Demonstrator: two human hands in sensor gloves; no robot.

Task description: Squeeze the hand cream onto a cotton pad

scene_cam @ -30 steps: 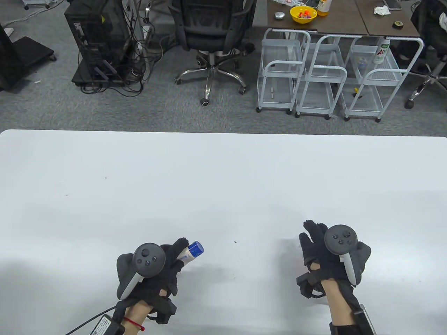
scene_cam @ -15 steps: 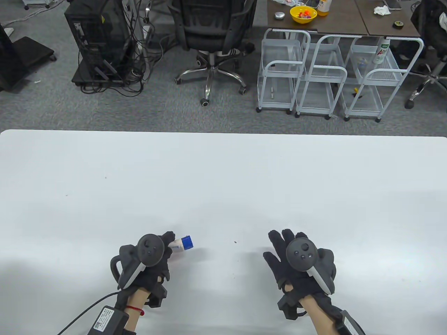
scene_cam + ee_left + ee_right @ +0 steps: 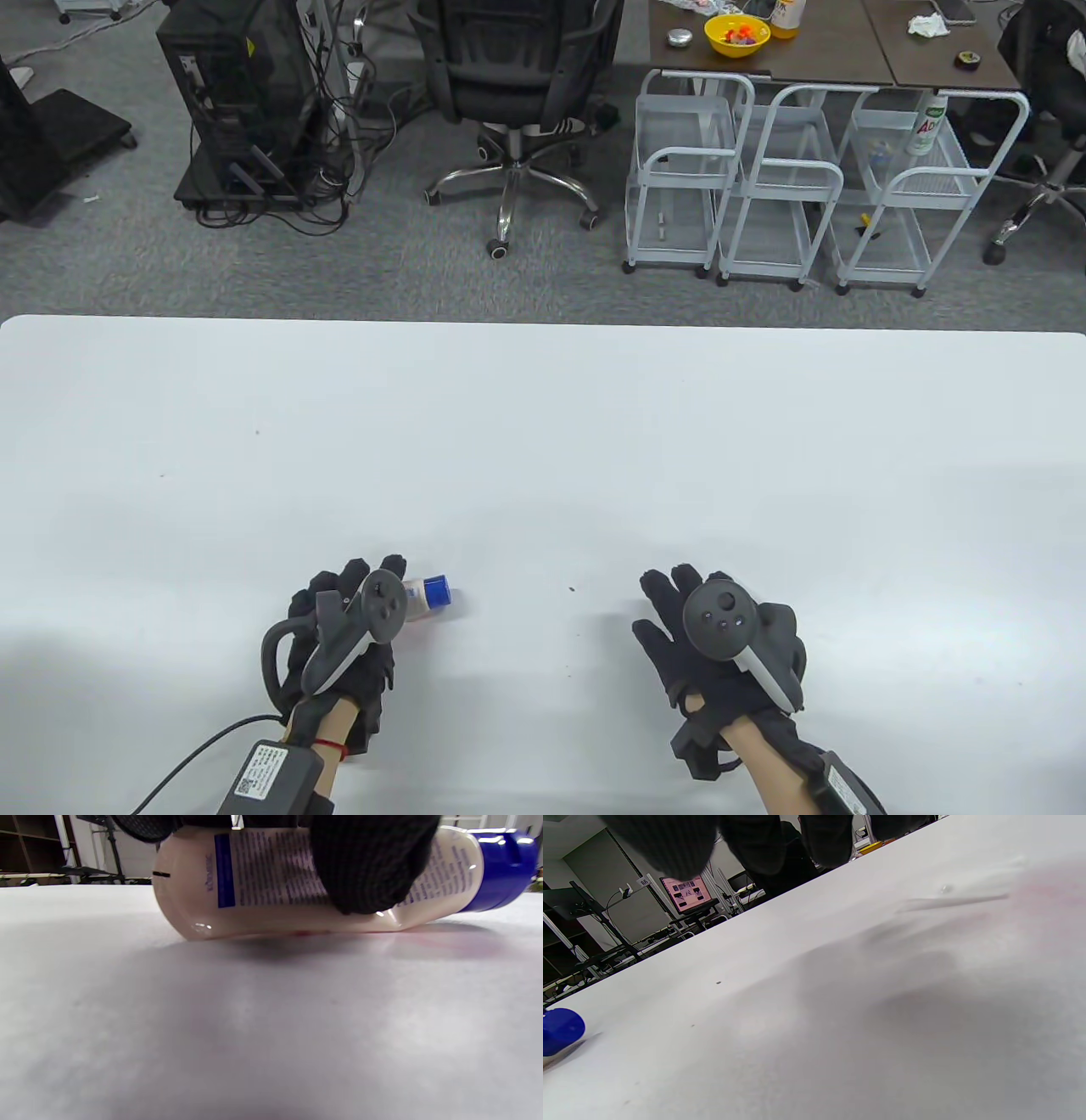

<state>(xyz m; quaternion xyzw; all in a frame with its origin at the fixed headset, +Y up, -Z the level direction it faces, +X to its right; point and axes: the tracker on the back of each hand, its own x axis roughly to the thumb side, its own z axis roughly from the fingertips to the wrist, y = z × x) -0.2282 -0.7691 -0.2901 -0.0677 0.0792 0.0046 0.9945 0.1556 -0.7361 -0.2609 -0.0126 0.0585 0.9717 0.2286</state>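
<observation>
The hand cream tube [image 3: 417,598], white with a blue cap [image 3: 436,590], lies on its side on the white table [image 3: 543,441] near the front. My left hand [image 3: 377,579] holds it there, one gloved finger [image 3: 365,866] draped over the tube's [image 3: 263,878] body in the left wrist view. My right hand [image 3: 670,604] is flat and empty, fingers spread, to the right of the tube and apart from it. The blue cap [image 3: 560,1037] shows at the left edge of the right wrist view. I see no cotton pad for sure; a faint flat streak [image 3: 950,901] lies on the table in the right wrist view.
The table's far edge [image 3: 543,321] runs across the middle of the table view. Beyond it on the floor stand an office chair [image 3: 509,85], a computer tower [image 3: 233,102] and white wire carts [image 3: 797,187]. A cable [image 3: 195,755] trails from my left wrist.
My left hand lowered the tube from tilted up to lying on the table and drew slightly left. My right hand moved left and nearer the front edge.
</observation>
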